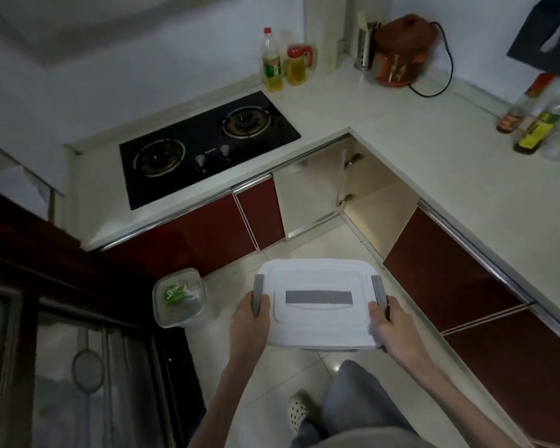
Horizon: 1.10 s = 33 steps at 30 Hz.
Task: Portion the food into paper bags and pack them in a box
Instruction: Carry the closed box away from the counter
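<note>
Both hands carry the white lidded box [319, 303] in mid-air above the floor at lower centre of the frame: the left hand [251, 321] wraps its left edge by the grey latch, the right hand [387, 324] wraps the right edge likewise. The lid is on; no food or paper bags are visible. Judged stage: fetching the box; next it needs setting down on the counter [385, 124] at upper right and unlatching.
</note>
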Each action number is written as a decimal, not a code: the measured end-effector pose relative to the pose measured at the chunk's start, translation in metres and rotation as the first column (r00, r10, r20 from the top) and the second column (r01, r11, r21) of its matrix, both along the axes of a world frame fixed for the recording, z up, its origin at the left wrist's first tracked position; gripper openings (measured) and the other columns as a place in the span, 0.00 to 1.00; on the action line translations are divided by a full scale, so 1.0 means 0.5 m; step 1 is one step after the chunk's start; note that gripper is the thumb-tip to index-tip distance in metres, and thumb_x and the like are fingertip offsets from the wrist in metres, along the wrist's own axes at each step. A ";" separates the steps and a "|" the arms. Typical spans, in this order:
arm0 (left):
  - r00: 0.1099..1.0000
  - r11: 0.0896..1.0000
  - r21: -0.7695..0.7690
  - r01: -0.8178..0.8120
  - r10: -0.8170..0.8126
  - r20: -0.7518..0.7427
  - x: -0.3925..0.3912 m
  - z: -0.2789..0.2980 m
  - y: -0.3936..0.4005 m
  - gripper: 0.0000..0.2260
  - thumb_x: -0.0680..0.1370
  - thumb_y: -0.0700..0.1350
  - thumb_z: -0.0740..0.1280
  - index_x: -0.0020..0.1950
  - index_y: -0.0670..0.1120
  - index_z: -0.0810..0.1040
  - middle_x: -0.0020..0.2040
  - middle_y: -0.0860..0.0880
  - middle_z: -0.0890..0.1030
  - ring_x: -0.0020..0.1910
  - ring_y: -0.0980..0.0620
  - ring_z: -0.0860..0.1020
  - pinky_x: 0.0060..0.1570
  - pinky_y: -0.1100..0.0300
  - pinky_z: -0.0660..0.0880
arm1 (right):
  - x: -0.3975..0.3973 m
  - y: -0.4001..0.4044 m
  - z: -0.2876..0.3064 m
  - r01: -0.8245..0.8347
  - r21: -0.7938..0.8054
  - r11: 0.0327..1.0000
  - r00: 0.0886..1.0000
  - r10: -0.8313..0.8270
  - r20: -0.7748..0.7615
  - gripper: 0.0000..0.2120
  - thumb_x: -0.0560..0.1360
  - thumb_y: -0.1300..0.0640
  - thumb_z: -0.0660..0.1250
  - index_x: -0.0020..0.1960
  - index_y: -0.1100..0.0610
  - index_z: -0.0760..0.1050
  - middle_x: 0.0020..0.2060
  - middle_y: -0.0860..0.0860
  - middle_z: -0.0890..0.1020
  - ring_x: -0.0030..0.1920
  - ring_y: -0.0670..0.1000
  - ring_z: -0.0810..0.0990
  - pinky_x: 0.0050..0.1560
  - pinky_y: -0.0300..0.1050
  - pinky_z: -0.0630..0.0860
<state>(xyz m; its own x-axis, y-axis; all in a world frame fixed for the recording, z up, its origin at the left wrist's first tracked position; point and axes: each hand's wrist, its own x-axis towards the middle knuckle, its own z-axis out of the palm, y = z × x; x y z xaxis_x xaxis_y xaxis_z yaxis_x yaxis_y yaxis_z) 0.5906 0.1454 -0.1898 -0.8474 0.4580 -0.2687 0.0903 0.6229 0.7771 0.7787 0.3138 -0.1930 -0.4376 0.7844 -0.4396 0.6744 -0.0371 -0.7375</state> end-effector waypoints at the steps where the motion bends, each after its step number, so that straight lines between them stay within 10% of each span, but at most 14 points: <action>1: 1.000 1.000 -0.006 0.017 -0.017 0.004 -0.026 -0.008 0.017 0.09 0.81 0.50 0.59 0.48 0.48 0.76 0.40 0.49 0.79 0.39 0.52 0.76 0.37 0.57 0.71 | -0.016 0.007 -0.004 0.016 0.000 1.000 1.000 -0.016 0.002 0.12 0.79 0.48 0.57 0.54 0.56 0.70 0.39 0.55 0.80 0.36 0.54 0.80 0.29 0.43 0.74; 10: 0.981 0.978 -0.080 0.192 -0.189 0.046 -0.258 -0.062 0.229 0.07 0.80 0.51 0.62 0.42 0.56 0.73 0.38 0.56 0.77 0.39 0.55 0.78 0.37 0.57 0.76 | -0.204 0.163 -0.055 0.139 -0.007 0.990 0.990 -0.139 0.011 0.13 0.79 0.50 0.57 0.58 0.58 0.69 0.47 0.56 0.79 0.43 0.57 0.80 0.42 0.54 0.80; 20: 0.930 0.921 -0.157 0.358 -0.335 0.152 -0.469 -0.080 0.489 0.16 0.80 0.45 0.64 0.67 0.43 0.73 0.54 0.51 0.77 0.53 0.52 0.74 0.54 0.58 0.70 | -0.372 0.365 -0.073 0.252 -0.098 0.963 0.967 -0.254 -0.003 0.14 0.80 0.55 0.58 0.62 0.61 0.67 0.49 0.57 0.78 0.42 0.55 0.79 0.30 0.46 0.77; 23: 0.900 0.897 -0.159 0.412 -0.375 0.221 -0.505 -0.107 0.573 0.16 0.79 0.44 0.65 0.66 0.43 0.73 0.55 0.49 0.78 0.55 0.48 0.76 0.59 0.50 0.74 | -0.392 0.417 -0.093 0.347 -0.104 0.932 0.938 -0.345 0.038 0.13 0.79 0.55 0.59 0.60 0.62 0.69 0.50 0.58 0.78 0.47 0.60 0.79 0.43 0.58 0.80; 29: 0.812 0.854 -0.139 0.502 -0.410 0.416 -0.573 -0.185 0.769 0.06 0.77 0.40 0.68 0.54 0.44 0.76 0.50 0.45 0.80 0.43 0.50 0.78 0.32 0.57 0.78 | -0.427 0.504 -0.161 0.568 -0.166 0.806 0.822 -0.545 0.164 0.13 0.79 0.55 0.60 0.55 0.65 0.71 0.51 0.62 0.79 0.49 0.61 0.78 0.48 0.53 0.76; 33: 0.717 0.829 -0.152 0.538 -0.356 0.599 -0.611 -0.250 0.885 0.05 0.76 0.36 0.67 0.46 0.45 0.77 0.44 0.45 0.80 0.38 0.51 0.78 0.35 0.57 0.76 | -0.458 0.553 -0.212 0.704 -0.226 0.673 0.710 -0.660 0.247 0.13 0.78 0.55 0.63 0.57 0.63 0.72 0.52 0.59 0.79 0.45 0.55 0.76 0.43 0.45 0.71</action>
